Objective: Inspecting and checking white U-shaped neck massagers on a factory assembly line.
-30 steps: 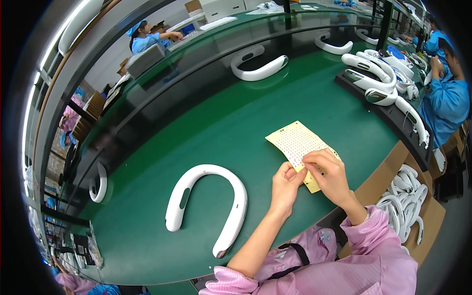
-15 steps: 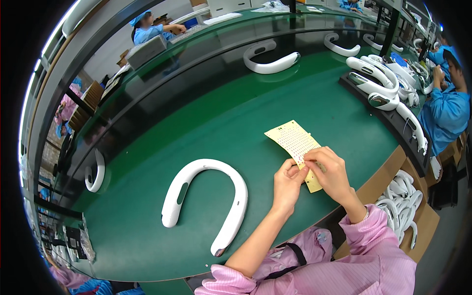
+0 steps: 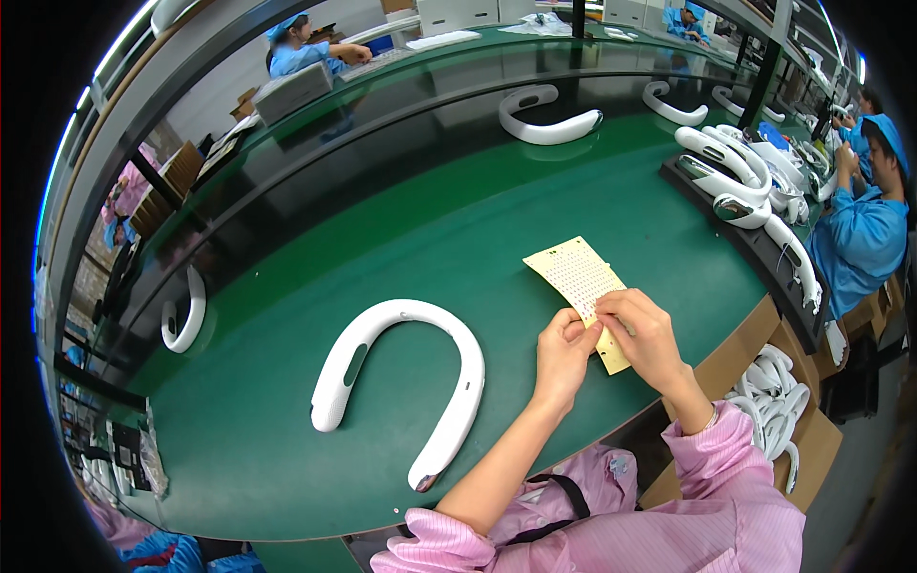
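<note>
A yellow sheet point(image 3: 571, 271) printed with rows of tiny dark marks, like a sheet of small stickers, is held tilted over the green table. My left hand point(image 3: 564, 361) grips its lower left side between thumb and fingers. Closed in a pinch, my right hand point(image 3: 642, 334) meets the sheet's face beside the left fingertips. Anything between the right fingertips is hidden or too small to make out. To the left of my hands a white U-shaped neck fan point(image 3: 449, 336) lies on the table, its two ends toward me.
More white neck fans point(image 3: 552, 132) lie along the far side. A black tray point(image 3: 755, 256) bears several at right. Below it, a cardboard box point(image 3: 812, 449) contains white fan parts point(image 3: 770, 406). Co-workers in blue point(image 3: 860, 234) sit at the right and far side. Metal uprights frame the left.
The whole view has shifted slightly. Both hands stay at the sheet in nearly the same grip, and the near neck fan rests where it was.
</note>
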Motion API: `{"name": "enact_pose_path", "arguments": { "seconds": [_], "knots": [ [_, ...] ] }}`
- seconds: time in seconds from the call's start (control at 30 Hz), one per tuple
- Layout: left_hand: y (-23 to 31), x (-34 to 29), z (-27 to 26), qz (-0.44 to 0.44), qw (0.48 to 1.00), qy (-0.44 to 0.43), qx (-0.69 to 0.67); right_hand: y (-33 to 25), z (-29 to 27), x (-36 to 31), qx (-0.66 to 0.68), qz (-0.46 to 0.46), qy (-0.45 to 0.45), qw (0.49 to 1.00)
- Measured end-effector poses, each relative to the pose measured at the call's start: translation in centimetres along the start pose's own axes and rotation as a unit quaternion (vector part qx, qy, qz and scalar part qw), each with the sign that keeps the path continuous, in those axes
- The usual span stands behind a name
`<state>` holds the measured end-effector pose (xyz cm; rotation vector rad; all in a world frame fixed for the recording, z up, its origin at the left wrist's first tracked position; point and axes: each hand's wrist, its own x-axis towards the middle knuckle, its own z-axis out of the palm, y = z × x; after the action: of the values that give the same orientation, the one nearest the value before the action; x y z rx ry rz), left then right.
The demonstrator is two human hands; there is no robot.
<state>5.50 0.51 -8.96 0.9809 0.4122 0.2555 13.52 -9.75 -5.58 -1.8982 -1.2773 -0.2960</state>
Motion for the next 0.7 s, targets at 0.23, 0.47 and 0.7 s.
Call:
{"name": "enact_pose_path", "arguments": {
  "seconds": [0.23, 0.47, 0.7],
  "knots": [
    [0.2, -0.2, -0.2, 0.006, 1.0, 0.009, 0.0, -0.5, -0.1, 0.1, -0.063, -0.047, -0.031, 0.996],
    [-0.1, -0.1, -0.5, 0.004, 1.0, 0.014, -0.009, -0.7, -0.3, 0.5, -0.116, -0.096, -0.062, 0.987],
    [0.1, -0.2, -0.5, -0.001, 1.0, 0.015, -0.009, -0.8, -0.2, 1.0, -0.108, -0.099, -0.065, 0.987]
  ]
}}
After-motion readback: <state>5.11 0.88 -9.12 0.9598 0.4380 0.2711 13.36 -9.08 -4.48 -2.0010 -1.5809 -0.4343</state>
